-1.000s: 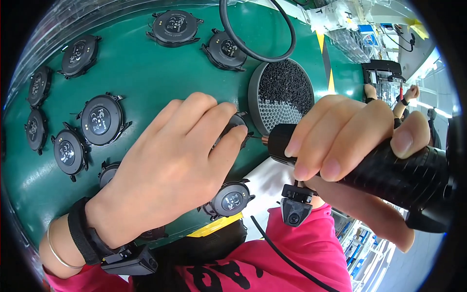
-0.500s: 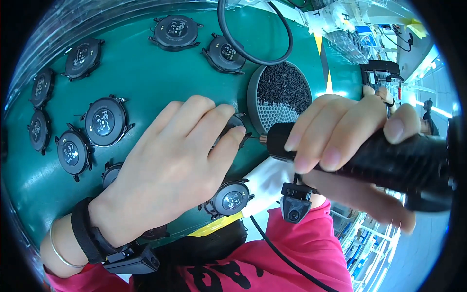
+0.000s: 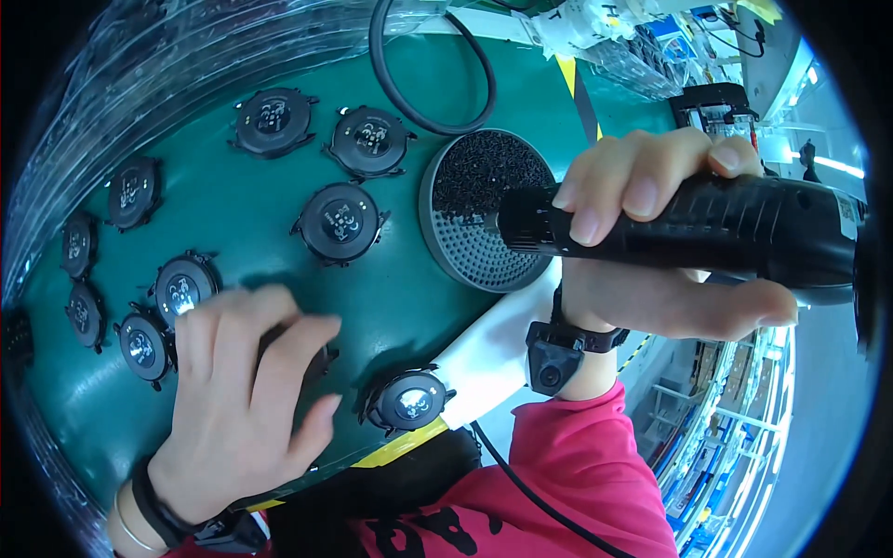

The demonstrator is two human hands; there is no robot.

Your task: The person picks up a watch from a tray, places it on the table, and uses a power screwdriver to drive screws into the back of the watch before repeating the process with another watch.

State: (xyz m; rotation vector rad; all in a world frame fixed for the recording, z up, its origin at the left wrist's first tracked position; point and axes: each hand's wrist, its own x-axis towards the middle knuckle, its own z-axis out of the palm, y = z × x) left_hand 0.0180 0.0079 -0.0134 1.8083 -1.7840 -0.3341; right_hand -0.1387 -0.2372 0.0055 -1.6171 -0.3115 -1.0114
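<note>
My right hand (image 3: 642, 186) grips a black electric screwdriver (image 3: 744, 228), its nose pointing left over a round grey dish (image 3: 429, 223) of small black screws (image 3: 484, 172). The bit is hard to make out against the screws. With fingers apart, my left hand (image 3: 237, 409) is over a dark watch case (image 3: 321, 361) that it mostly covers; whether they touch is unclear. A black round watch case (image 3: 340, 223) lies back-up left of the dish. Another watch case (image 3: 407, 400) sits near the table's front edge.
More watch cases lie back-up: two at the back (image 3: 273, 121) (image 3: 372, 139) and several at the left (image 3: 139, 344). A thick black cable (image 3: 381, 70) loops behind the dish. Clear plastic sheeting (image 3: 214, 56) lines the far left, and a white sheet (image 3: 493, 353) lies in front of the dish.
My left hand has left the watch case beside the dish and moved left and nearer. The screwdriver's nose has moved from the dish's front edge to over its screws. The view has shifted.
</note>
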